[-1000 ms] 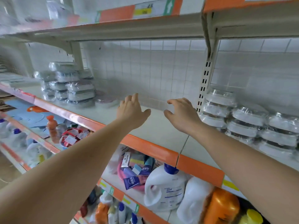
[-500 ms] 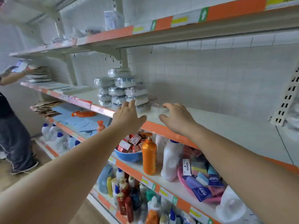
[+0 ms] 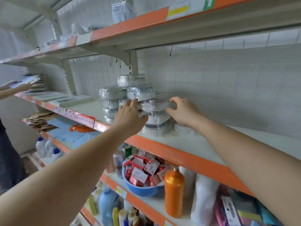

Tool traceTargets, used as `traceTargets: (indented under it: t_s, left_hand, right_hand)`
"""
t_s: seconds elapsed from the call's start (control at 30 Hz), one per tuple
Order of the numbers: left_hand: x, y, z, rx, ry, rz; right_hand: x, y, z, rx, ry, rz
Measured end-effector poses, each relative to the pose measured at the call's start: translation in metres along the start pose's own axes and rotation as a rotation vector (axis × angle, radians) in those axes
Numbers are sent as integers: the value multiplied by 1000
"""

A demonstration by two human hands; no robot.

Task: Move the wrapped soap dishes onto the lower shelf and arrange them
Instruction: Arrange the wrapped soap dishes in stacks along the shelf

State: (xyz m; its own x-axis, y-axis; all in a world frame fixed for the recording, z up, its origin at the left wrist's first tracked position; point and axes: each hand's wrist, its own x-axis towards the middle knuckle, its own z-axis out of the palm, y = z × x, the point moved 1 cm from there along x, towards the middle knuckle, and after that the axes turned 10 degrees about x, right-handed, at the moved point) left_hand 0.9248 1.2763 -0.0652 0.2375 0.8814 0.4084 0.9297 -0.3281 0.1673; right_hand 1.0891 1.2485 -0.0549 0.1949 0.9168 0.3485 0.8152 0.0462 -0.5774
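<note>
Head view. Left hand (image 3: 130,117): fingers fairly straight, laid against the near side of the dishes (image 3: 138,98), holding nothing, likely steadying the pile. Right hand (image 3: 184,111): fingers curled round the right end of a wrapped dish in the front column, apparently to lift it. Dishes: stacked in columns on the shelf (image 3: 187,144), against the back wall, shelf edge in orange. Blue bowl (image 3: 143,190) of red boxes one shelf below.

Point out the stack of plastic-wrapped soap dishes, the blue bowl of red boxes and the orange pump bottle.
Stack of plastic-wrapped soap dishes (image 3: 138,94): head view, side of an upper dish.
Blue bowl of red boxes (image 3: 143,190): head view, bowl's front wall.
Orange pump bottle (image 3: 174,193): head view, bottle's body.
</note>
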Motion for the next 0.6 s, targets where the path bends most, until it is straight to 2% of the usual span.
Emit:
traceTargets:
  t_s: [0.2, 0.3, 0.43, 0.6]
  left_hand:
    - [103, -56, -11, -17, 99, -46]
    - [136, -78, -5, -45, 96, -47]
    - [174, -95, 6, -100, 87, 0]
    - [218, -97, 13, -193, 42, 121]
  right_hand:
    - [103, -39, 29, 40, 21, -86]
    - [137, -50, 47, 31, -16, -75]
    - [162, -51, 67, -15, -113, -17]
    - [174, -52, 68, -3, -157, 51]
